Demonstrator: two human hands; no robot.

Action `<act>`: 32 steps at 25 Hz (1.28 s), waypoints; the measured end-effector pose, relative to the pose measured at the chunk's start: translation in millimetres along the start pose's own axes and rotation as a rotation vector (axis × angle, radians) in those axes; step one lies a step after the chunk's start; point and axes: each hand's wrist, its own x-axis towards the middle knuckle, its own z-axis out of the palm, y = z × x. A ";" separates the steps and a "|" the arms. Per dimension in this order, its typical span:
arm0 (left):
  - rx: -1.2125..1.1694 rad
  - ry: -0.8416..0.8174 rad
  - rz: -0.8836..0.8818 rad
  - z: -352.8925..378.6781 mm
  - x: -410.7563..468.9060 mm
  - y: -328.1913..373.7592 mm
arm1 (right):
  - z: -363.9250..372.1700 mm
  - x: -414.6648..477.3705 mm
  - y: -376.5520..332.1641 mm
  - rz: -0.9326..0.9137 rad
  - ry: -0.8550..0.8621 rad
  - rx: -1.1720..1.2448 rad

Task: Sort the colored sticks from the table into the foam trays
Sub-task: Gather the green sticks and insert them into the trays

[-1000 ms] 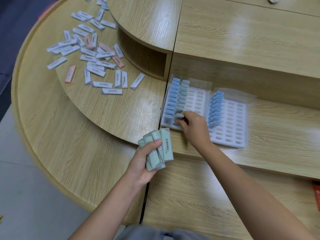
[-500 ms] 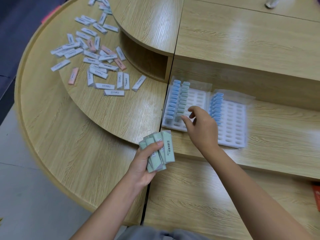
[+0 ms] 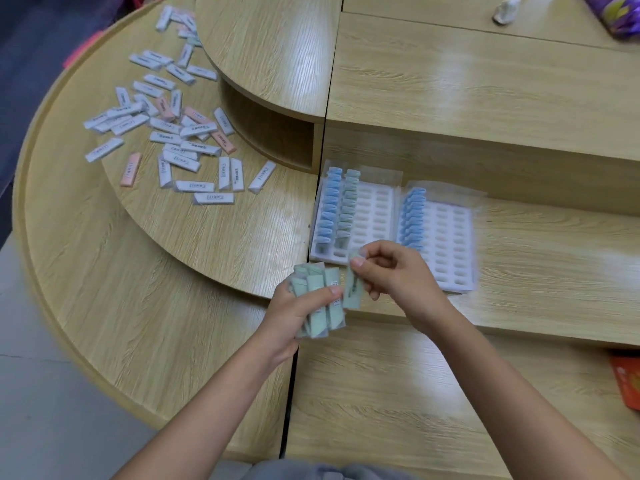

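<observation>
Right hand [image 3: 401,278]: thumb and forefinger pinch the upper end of a single green stick [image 3: 353,294]. The stick hangs roughly upright below the fingertips, just in front of the near edge of the left foam tray [image 3: 375,216]. The remaining fingers are curled toward the palm.

Left hand [image 3: 294,315]: fingers and thumb are closed round a bundle of green sticks [image 3: 318,320], with the thumb laid across its front. The bundle stands roughly upright and fans out slightly at the top. It is just beside the single green stick; whether the two touch cannot be determined.

Left foam tray: two columns are filled at its left side, a blue column [image 3: 329,206] and next to it a green column [image 3: 349,206]. The slots to the right show white.

Right foam tray [image 3: 448,237]: it lies just beside the left tray. One blue column [image 3: 412,216] fills its left side.

Both trays lie flat on the lower tier of the wooden table [image 3: 554,258].

Loose sticks [image 3: 173,140], mostly pale blue with a few pink, lie scattered on the curved section at far left, well apart from both hands.
</observation>
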 end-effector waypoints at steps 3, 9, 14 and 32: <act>0.066 0.003 0.020 -2.6 1.1 1.8 | -6.8 9.4 -5.1 -0.020 0.128 0.002; 0.120 0.006 0.028 -0.8 0.0 -0.4 | -6.4 30.0 -4.0 -0.163 0.212 -0.160; 0.109 0.041 0.011 -2.2 -0.6 -2.3 | -18.7 42.5 5.0 -0.067 0.050 -0.388; 0.057 0.048 -0.008 -5.2 -3.8 -6.0 | 22.4 54.6 48.4 -0.727 0.328 -0.964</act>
